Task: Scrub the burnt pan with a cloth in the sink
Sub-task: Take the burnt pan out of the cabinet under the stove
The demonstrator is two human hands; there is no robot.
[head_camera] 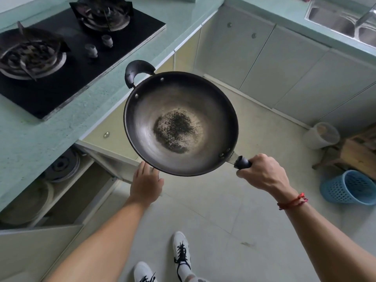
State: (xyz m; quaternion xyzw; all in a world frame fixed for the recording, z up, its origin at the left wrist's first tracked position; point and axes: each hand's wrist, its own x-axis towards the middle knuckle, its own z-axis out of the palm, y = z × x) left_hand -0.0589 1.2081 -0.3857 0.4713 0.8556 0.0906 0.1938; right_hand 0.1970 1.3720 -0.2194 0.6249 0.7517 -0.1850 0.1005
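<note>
The burnt pan [179,110], a dark round wok with a black charred patch in its bottom, hangs in the air above the kitchen floor. My right hand [262,173] grips its black long handle at the lower right. My left hand [145,183] is spread flat just under the pan's near rim, fingers apart; whether it touches the pan I cannot tell. The steel sink [335,19] with its tap sits in the counter at the top right, well away from the pan. No cloth is in view.
A black two-burner gas hob [81,64] lies in the pale green counter [30,143] at left. Below it a cupboard stands open with lids and pans inside. A blue plastic basket [349,187], a white bucket [320,135] and a wooden stool stand on the floor at right.
</note>
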